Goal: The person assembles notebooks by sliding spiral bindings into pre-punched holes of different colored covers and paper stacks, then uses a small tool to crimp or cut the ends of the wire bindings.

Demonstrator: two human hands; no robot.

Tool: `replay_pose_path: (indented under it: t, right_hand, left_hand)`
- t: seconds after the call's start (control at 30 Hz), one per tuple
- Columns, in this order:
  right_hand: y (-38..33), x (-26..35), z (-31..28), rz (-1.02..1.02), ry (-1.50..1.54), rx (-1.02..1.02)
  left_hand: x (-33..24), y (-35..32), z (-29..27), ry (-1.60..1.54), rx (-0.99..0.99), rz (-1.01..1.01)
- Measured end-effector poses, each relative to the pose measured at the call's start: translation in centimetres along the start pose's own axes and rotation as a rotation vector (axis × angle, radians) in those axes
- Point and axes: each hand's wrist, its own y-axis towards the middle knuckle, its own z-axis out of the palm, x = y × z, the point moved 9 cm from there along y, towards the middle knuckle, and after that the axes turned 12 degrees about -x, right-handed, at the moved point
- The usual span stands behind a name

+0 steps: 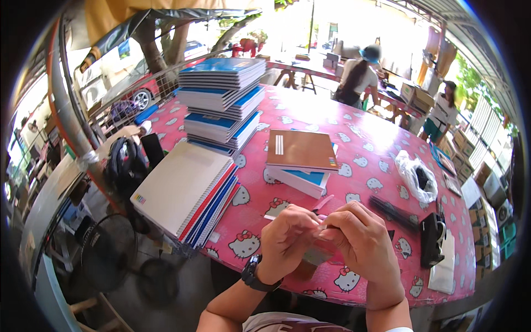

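Observation:
My left hand [293, 237], with a black watch on the wrist, and my right hand [357, 238] meet above the table's near edge. Fingertips of both are pinched together; whatever small thing they hold is too hidden to name. Just beyond them lies a slim pink tool [323, 203] with a dark part, partly covered by my fingers. Under the hands shows a blurred, greenish-brown object [314, 259] I cannot make out. Past that, a brown-covered notebook [301, 148] rests on a small pile of blue-covered books [303, 180].
Tall stacks of blue notebooks [221, 83] and spiral notebooks [182, 188] stand left on the pink patterned table [354, 276]. Toward the right are a black bristled strip [394, 213], a black tape dispenser [432, 240] and a white plastic bag [416, 177]. Two people work farther back.

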Motion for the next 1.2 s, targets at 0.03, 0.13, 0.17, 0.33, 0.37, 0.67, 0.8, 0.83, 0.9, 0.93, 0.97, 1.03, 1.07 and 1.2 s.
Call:
replay_pose_path:
  t: [0.03,0.13,0.17,0.33,0.37,0.67,0.8,0.83,0.9,0.93,0.97,1.03,1.07,1.2]
  right_hand:
    - [0.2,0.2,0.3,0.000,-0.043,-0.003]
    - [1.0,0.8,1.4,-0.058,-0.048,0.015]
    - [1.6,1.1,1.3,-0.065,-0.051,0.019]
    - [6.5,3.8,1.8,-0.300,-0.181,-0.064]
    - [7.9,4.1,1.1,-0.357,-0.154,-0.176]
    - [4.5,-22.9,11.0,0.197,-0.032,-0.037]
    - [1.3,-27.9,16.4,0.197,-0.179,0.130]
    - [1.0,-28.5,17.8,0.127,-0.199,0.146]
    - [1.5,-27.7,20.6,0.048,-0.232,0.148]
    - [2.5,-26.0,21.7,-0.003,-0.272,0.109]
    - [3.0,-25.8,22.7,0.003,-0.268,0.098]
    - [2.8,-26.1,25.0,-0.079,-0.382,0.104]
    - [2.9,-25.4,25.3,-0.124,-0.439,0.091]
    - [2.1,-25.1,25.1,-0.188,-0.557,0.125]
  left_hand:
    - [-0.3,0.0,-0.3,0.010,-0.019,0.006]
    - [-0.3,0.2,-1.5,-0.081,-0.175,-0.057]
    - [-0.6,0.8,-1.9,-0.085,-0.179,-0.052]
    - [-4.9,4.2,-7.0,0.652,-0.014,0.222]
    - [-6.2,5.2,-11.5,0.608,-0.227,0.190]
    - [-8.0,3.8,-42.8,1.594,-0.757,0.086]
    - [-7.4,3.7,-40.3,1.509,-0.828,0.086]
    - [-7.1,3.8,-39.2,1.504,-0.819,0.082]
    - [-9.5,4.0,-33.2,2.065,-0.754,0.413]
    - [-10.9,3.6,-31.7,2.079,-0.752,0.430]
    - [-11.9,3.2,-30.0,1.939,-0.714,0.467]
    - [-12.7,2.9,-25.9,1.795,-0.658,0.485]
    - [-13.3,2.4,-23.5,1.644,-0.641,0.507]
    - [-12.0,0.0,-17.7,1.351,-0.497,0.642]
